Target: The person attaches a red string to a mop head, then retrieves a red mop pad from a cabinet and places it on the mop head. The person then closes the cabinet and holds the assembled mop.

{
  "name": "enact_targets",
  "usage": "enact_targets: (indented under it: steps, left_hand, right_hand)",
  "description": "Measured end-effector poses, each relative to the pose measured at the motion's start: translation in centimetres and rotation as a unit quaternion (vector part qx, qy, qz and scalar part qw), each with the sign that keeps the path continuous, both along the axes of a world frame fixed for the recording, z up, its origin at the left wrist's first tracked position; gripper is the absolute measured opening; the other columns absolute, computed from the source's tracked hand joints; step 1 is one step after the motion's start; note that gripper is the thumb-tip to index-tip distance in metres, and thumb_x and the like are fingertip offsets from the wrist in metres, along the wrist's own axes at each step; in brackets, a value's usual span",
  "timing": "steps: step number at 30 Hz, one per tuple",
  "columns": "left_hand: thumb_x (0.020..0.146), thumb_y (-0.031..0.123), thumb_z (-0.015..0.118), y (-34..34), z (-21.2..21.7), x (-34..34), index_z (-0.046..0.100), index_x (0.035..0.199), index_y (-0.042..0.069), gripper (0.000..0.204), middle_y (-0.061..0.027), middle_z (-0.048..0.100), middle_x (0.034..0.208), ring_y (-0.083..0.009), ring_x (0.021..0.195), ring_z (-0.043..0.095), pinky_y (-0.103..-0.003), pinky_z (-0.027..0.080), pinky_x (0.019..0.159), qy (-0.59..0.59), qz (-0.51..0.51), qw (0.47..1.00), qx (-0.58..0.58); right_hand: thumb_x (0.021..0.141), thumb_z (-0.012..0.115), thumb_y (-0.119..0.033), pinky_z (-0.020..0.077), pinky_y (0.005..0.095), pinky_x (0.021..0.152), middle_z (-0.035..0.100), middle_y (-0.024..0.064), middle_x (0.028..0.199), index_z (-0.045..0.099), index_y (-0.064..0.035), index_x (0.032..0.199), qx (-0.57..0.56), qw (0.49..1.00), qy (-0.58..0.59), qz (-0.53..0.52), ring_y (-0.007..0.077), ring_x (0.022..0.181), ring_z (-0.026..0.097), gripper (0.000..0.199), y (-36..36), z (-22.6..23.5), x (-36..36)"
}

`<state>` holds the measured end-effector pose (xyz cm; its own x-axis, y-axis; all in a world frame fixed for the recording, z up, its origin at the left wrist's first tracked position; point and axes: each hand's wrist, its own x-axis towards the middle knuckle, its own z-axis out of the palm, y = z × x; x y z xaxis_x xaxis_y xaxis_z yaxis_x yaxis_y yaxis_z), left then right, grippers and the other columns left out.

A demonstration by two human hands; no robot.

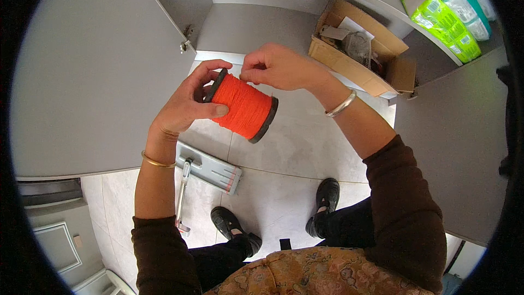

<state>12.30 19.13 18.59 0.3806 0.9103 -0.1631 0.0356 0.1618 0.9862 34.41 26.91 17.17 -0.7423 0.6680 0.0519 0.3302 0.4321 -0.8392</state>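
A large spool of bright orange thread (240,104) with black end flanges is held up in front of the cabinet, tilted to the right. My left hand (192,97) grips it by its left end, thumb on the wound thread and fingers around the black flange. Just above and right of the spool, my right hand (281,67) is closed, its thumb and fingertips pinched together beside the thread. What lies between those fingertips, if anything, is too small to make out.
An open cardboard box (349,68) of odds and ends sits in the low cabinet (251,24). Cabinet doors (103,82) stand open on both sides. Green packages (445,27) rest on the upper right shelf. A flat mop (210,168) lies on the tiled floor near my feet.
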Motion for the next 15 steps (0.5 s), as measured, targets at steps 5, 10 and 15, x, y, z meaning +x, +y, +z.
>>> enact_targets:
  steps: [5,10,15]
  left_hand:
    - [0.059,0.017,0.080,-0.3,0.1,1.0,0.049,0.125,0.010,0.073,-0.0061,0.052,0.105,-0.0172,0.095,0.054,-0.030,0.047,0.084,0.119,0.050,0.988,0.085]
    - [0.062,0.021,0.079,-0.3,-0.3,2.4,0.050,0.123,0.009,0.068,-0.0084,0.054,0.102,-0.0163,0.090,0.055,-0.029,0.049,0.080,0.128,0.115,0.983,0.066]
    - [0.072,0.036,0.079,0.0,-1.2,4.6,0.044,0.131,0.009,0.073,-0.0124,0.052,0.109,-0.0184,0.093,0.056,-0.030,0.050,0.080,0.097,0.170,0.981,0.000]
  right_hand:
    - [0.084,0.062,-0.031,0.0493,0.0343,0.063,0.066,0.0163,0.074,0.068,0.0008,0.082,-0.015,0.998,0.021,-0.059,0.0223,0.066,0.062,0.032,-0.8,-0.5,-0.4]
    - [0.068,0.073,-0.054,0.0516,0.0366,0.071,0.063,0.0224,0.093,0.059,0.0059,0.097,0.052,0.996,-0.066,0.019,0.0300,0.082,0.063,0.068,-2.4,-0.4,0.0]
    - [0.055,0.081,-0.055,0.0524,0.0398,0.070,0.060,0.0216,0.098,0.054,0.0036,0.097,0.062,0.988,-0.119,-0.074,0.0324,0.085,0.063,0.077,-4.3,-0.3,-0.3]
